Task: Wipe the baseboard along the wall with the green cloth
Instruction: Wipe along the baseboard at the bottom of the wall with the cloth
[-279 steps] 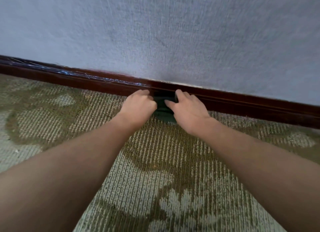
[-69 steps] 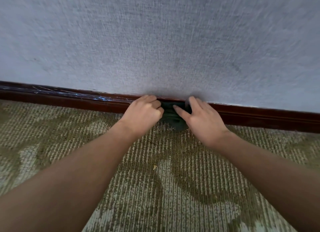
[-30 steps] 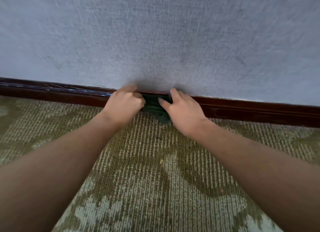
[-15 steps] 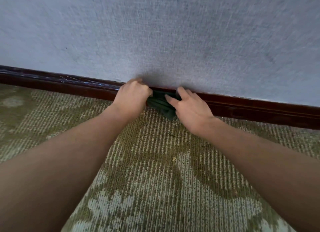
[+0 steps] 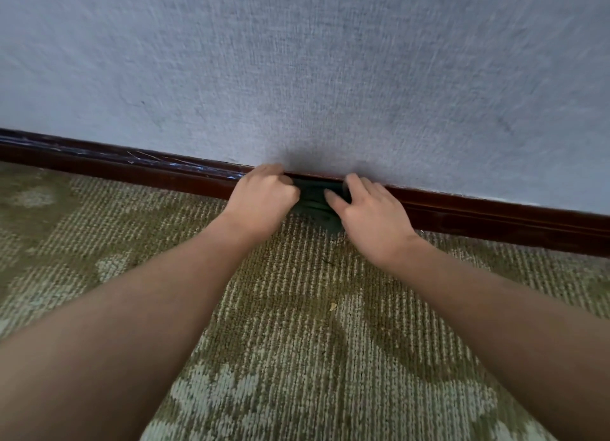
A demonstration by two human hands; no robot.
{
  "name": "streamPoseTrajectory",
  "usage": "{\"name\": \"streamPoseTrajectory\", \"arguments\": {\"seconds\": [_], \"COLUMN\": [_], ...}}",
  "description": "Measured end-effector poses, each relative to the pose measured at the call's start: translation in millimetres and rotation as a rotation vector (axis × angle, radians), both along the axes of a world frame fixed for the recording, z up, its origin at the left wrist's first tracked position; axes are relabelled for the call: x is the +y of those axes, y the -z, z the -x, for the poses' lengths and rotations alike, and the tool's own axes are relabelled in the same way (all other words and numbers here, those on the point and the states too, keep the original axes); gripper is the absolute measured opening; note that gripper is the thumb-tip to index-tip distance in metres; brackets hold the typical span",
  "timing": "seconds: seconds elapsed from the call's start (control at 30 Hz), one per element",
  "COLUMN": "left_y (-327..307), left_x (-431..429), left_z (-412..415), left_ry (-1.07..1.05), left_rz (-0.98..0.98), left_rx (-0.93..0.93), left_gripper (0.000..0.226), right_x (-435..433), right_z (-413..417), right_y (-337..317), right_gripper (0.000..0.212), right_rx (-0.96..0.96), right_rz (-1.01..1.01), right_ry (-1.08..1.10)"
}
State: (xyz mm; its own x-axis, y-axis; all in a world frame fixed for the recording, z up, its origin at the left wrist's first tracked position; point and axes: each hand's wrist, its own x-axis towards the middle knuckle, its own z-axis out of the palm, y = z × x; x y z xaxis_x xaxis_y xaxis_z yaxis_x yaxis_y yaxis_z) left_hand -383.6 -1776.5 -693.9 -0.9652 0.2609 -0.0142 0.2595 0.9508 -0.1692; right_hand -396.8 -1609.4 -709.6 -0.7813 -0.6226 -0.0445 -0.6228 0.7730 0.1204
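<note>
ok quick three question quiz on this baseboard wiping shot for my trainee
1. True or false: the green cloth lies clear of the baseboard.
2. Where is the cloth? A) between the left hand and the right hand; B) left of both hands; C) right of both hands.
3. Fill in: the pale scratches on the baseboard lie to the ___ of the hands.
Key: 1 false, it is pressed against the baseboard; 2 A; 3 left.
</note>
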Motion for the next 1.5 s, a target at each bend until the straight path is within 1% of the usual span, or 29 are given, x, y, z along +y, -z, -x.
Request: {"name": "streamPoseTrajectory", "arguments": {"seconds": [0.13,0.37,0.53,0.77,0.87,0.93,1.03,1.13,1.27,1.33,1.37,1.43,1.5], "left_y": [1.7,7.9,9.5,10.7,13.0,14.6,16.5,20.7,28.8,32.6,35.2,39.8,43.6], "left_x": [6.7,-1.5,-16.5,-20.5,-19.5,-18.3,-20.0,-22.1,-18.1,-15.3,-14.7,-13.8,-14.2], "left_z": [6.6,9.2,7.8,8.8,7.6,5.5,1.6,-4.3,-2.5,1.2,2.3,1.4,0.8], "left_ry": [-0.007,-0.031,-0.026,-0.067,-0.063,-0.036,0.062,0.137,0.198,0.23,0.239,0.218,0.165], "left_rz": [-0.006,-0.114,-0.13,-0.152,-0.159,-0.177,-0.18,-0.175,-0.19,-0.186,-0.175,-0.158,-0.158], "left_rx": [-0.014,-0.002,0.03,0.039,0.027,0.078,0.18,0.146,0.129,0.127,0.12,0.098,0.074], "left_gripper": [0.024,0.028,0.023,0.026,0.025,0.023,0.018,0.017,0.015,0.022,0.024,0.018,0.014], "right_x": [0.2,0.7,-11.8,-23.0,-21.9,-18.1,-14.2,-10.0,-0.1,1.8,1.0,-2.2,-6.0], "right_z": [3.3,3.2,7.0,8.1,6.3,5.9,9.1,10.3,5.8,4.6,4.8,4.5,2.1], "right_y": [2.1,14.5,16.6,21.7,22.0,22.4,21.6,19.8,26.9,29.0,29.2,31.6,37.7], "right_gripper": [0.058,0.063,0.062,0.066,0.069,0.068,0.068,0.067,0.069,0.07,0.071,0.071,0.071], "right_rx": [-0.021,-0.028,-0.025,-0.072,-0.04,0.017,0.084,0.101,0.045,0.076,0.11,0.099,0.027], "right_rz": [0.001,-0.001,0.034,0.073,0.013,-0.048,-0.102,-0.105,-0.145,-0.189,-0.176,-0.191,-0.207], "right_ry": [0.035,0.026,-0.007,-0.006,-0.052,-0.103,-0.164,-0.167,-0.13,-0.112,-0.104,-0.107,-0.099]}}
